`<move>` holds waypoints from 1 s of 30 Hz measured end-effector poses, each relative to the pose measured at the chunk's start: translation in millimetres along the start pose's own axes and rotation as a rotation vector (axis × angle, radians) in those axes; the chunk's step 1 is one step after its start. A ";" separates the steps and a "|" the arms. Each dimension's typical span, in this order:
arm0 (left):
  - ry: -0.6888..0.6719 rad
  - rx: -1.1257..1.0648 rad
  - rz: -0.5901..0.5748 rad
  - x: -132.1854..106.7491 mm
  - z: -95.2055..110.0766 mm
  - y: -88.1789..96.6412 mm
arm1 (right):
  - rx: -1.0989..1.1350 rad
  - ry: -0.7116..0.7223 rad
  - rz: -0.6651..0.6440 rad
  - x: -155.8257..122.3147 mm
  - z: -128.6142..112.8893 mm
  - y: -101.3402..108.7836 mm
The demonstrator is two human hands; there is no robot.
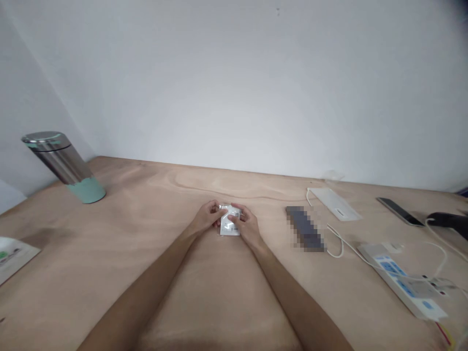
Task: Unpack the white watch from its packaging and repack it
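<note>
A small white sealed packet (229, 227) is held between both my hands over the middle of the wooden table (153, 234). My left hand (207, 216) pinches the packet's upper left corner with closed fingers. My right hand (247, 224) grips its right side, thumb on the front. The packet's contents cannot be made out.
A steel tumbler with a mint-green base (64, 165) stands at the far left. A white pack (14, 256) lies at the left edge. To the right are a blurred dark object (305, 228), a white flat device (335, 204), a dark phone (400, 211), a white power strip (405, 285) and white cables (338, 239).
</note>
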State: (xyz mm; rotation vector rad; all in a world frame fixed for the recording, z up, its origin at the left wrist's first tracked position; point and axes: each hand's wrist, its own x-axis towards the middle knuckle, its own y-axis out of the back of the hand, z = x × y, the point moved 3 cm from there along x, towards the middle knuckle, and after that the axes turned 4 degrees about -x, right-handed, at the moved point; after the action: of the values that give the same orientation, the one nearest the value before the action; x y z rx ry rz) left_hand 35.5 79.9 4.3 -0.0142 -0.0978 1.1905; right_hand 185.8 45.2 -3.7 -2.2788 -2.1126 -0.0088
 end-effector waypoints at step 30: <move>-0.063 0.108 0.144 3.8 -6.0 5.4 | -0.016 0.014 0.059 4.3 2.7 -1.9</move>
State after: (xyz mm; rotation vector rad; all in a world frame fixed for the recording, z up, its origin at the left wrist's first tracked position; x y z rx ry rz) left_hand 32.5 85.6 -1.7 0.1125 -0.0885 1.3394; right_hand 184.1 49.7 -6.2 -2.3414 -2.0457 -0.0394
